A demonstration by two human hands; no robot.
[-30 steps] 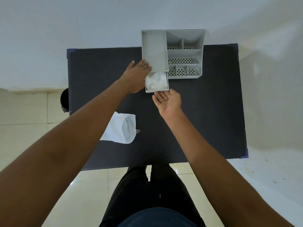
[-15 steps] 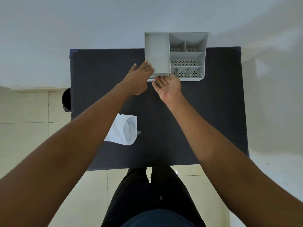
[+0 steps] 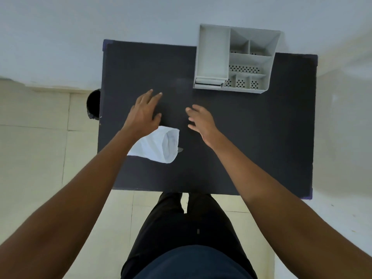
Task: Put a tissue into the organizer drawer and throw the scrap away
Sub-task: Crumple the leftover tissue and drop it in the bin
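1. The grey plastic desk organizer (image 3: 237, 61) stands at the far edge of the dark rectangular table (image 3: 251, 137), its drawer (image 3: 209, 83) pushed in; any tissue inside is hidden.
2. The white tissue pack (image 3: 159, 147) lies well nearer than the organizer, partly under the left wrist.
3. Left hand (image 3: 144, 113) and right hand (image 3: 200, 119) hover between organizer and pack, fingers spread, empty.
4. A black round bin (image 3: 93, 104) sits left of the table.

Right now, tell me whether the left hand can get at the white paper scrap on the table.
Probably yes. The left hand is open and empty, hovering just beyond the white scrap, with nothing lying between them; only its own forearm covers the scrap's left part.
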